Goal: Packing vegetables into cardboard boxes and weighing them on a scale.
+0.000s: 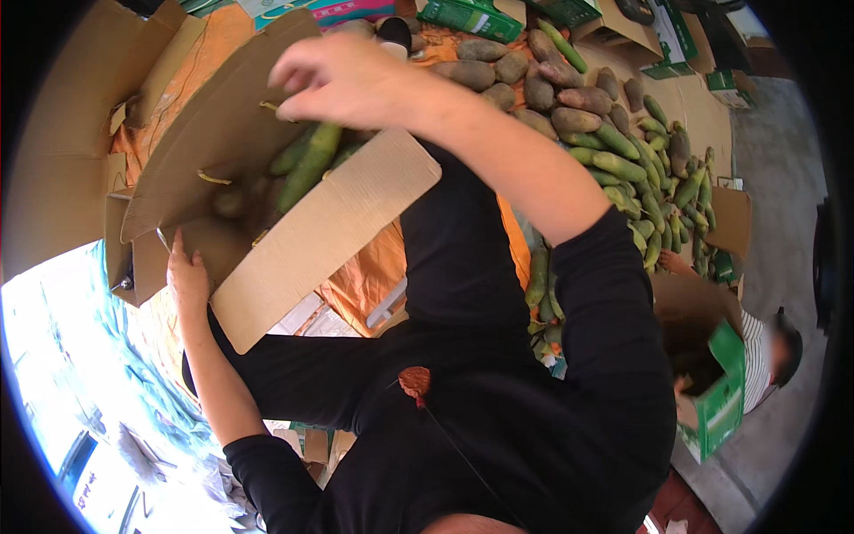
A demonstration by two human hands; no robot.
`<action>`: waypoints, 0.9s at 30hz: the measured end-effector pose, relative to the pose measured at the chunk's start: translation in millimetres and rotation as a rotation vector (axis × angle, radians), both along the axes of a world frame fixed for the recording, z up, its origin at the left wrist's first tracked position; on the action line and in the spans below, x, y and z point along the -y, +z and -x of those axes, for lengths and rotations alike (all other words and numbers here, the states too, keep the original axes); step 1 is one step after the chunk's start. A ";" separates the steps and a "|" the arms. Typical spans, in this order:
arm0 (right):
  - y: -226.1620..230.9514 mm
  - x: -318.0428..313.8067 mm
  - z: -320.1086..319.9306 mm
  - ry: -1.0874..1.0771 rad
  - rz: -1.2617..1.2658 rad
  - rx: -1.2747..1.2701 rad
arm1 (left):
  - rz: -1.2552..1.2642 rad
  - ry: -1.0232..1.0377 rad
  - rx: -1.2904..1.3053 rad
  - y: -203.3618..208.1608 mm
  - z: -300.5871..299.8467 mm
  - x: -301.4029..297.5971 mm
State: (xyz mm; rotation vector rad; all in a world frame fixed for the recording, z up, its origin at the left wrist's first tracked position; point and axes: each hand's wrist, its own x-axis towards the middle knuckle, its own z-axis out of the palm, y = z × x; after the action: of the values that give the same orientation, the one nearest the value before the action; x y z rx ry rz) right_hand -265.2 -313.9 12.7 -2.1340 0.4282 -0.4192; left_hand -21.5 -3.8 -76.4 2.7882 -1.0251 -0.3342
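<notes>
A large brown cardboard box (182,169) stands before me at the left, its top open. Inside lie several long green cucumber-like vegetables (307,169), and darker shapes deeper down are hard to make out. One flap (329,240) sticks out toward me. My left hand (189,276) rests at the near-left corner of the box with its fingers stretched along it. Above the box, my right hand (342,80) is slightly blurred, its fingers apart and bent, with nothing visible in them. A thin stem shows just below its thumb.
A pile of brown, rough-skinned oblong vegetables (578,98) and green ones (654,169) covers the floor to the right. Green cartons (471,18) stand along the far side. At the right, another person in a striped sleeve (756,356) is beside a green carton (722,396).
</notes>
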 end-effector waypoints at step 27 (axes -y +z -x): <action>-278.2 -74.2 324.3 -0.943 -0.209 -0.942 | 0.047 -0.029 0.009 1.7 10.2 9.1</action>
State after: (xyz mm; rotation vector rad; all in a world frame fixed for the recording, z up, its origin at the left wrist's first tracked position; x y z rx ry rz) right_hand -589.4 -239.7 -265.4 -1.6819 1.9332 0.1756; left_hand -31.7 -12.9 -74.7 2.7377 -1.0624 -0.2969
